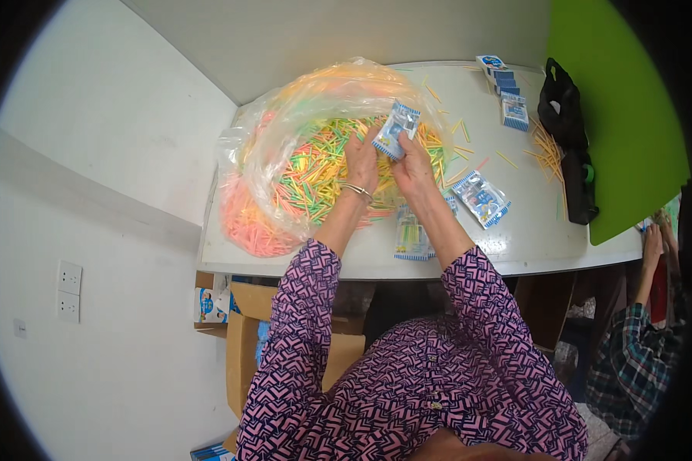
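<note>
Over a large clear plastic bag point(265, 180) heaped with short thin sticks point(315, 165) in pink, yellow, green and orange, both my hands are raised close together. My right hand point(414, 163) pinches a small blue-and-white packet point(397, 127) by its lower edge, thumb on the front. Beside the packet's left edge is my left hand point(361, 163), its fingers curled closed; what they hold, if anything, is too small to make out. Under my right forearm lies a clear-fronted packet point(411, 234) with sticks showing inside. Another blue-and-white packet point(481, 198) lies to its right.
Stacked packets point(514, 111) stand at the back right. Loose orange sticks point(547, 150) lie by a black object point(579, 180) along a green partition point(623, 115). An open cardboard box point(246, 361) is below the table's left edge. A co-worker's hand point(653, 244) shows far right.
</note>
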`<state>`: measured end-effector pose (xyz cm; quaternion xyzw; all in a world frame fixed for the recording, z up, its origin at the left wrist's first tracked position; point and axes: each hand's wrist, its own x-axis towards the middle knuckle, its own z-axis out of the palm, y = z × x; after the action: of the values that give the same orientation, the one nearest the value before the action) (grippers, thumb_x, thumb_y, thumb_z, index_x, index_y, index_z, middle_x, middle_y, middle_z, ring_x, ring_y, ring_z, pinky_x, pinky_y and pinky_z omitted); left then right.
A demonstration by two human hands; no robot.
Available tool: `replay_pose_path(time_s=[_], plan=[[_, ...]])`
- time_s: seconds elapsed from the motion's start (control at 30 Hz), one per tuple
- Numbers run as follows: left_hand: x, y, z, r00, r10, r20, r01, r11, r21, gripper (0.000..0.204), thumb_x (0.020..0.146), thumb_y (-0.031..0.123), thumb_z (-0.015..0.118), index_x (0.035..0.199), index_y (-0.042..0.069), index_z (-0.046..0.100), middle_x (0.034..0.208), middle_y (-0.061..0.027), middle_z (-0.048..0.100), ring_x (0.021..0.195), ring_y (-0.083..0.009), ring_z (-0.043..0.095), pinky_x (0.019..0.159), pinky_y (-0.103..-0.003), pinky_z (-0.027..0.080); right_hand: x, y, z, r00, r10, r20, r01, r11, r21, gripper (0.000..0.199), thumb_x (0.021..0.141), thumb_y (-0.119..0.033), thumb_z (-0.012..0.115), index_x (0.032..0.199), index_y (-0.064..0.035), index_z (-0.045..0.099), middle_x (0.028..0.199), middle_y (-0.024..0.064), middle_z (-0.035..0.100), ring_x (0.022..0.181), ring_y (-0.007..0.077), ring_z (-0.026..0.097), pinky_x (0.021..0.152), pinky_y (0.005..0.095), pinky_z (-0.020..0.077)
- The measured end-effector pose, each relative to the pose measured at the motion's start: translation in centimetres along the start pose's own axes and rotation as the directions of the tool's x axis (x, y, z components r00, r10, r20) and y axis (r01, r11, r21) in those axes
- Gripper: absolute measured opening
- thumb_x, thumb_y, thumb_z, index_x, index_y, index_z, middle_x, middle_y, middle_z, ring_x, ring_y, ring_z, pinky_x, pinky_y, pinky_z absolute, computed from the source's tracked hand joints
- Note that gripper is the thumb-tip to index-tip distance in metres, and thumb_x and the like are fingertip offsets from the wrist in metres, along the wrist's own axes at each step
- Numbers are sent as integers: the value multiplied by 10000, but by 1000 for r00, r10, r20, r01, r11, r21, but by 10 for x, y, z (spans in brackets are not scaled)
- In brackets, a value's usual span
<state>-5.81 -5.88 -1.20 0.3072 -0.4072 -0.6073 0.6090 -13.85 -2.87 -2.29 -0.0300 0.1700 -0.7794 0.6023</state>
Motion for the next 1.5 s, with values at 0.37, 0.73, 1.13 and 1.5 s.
replay_pose_path(time_s=[0.37, 0.73, 1.13, 1.5], plan=[[17, 36, -10, 978, -49, 202, 1, 973, 229, 268, 941, 227, 498, 947, -30, 575, 965, -139, 619, 870, -228, 627, 809, -337, 496, -33, -98, -23, 941, 219, 259, 102, 547, -831, 176, 842, -197, 649, 861, -26, 682, 764, -8, 645, 681, 46, 548, 694, 203, 415], [-31, 66, 63, 885, -147, 443, 32, 966, 257, 313, 952, 268, 461, 940, -30, 555, 920, -149, 635, 884, -234, 636, 818, -339, 511, -59, -132, -38, 901, 382, 203, -32, 528, -849, 194, 848, -206, 649, 877, -19, 690, 788, -7, 654, 734, 34, 543, 721, 198, 398], [-48, 59, 82, 800, -227, 556, -58, 893, 447, 267, 964, 263, 446, 982, 3, 503, 902, -94, 620, 853, -170, 630, 746, -282, 510, -68, -149, -46, 867, 427, 257, 19, 487, -873, 204, 826, -213, 670, 850, -12, 691, 788, 2, 651, 765, 48, 539, 777, 215, 387], [-68, 50, 86, 880, -176, 441, 112, 980, 167, 307, 969, 293, 431, 1001, -7, 487, 950, -143, 608, 909, -234, 639, 766, -323, 532, -69, -148, -60, 842, 477, 251, -167, 673, -720, 228, 852, -188, 643, 945, 19, 667, 901, 39, 669, 833, 84, 590, 817, 229, 437]])
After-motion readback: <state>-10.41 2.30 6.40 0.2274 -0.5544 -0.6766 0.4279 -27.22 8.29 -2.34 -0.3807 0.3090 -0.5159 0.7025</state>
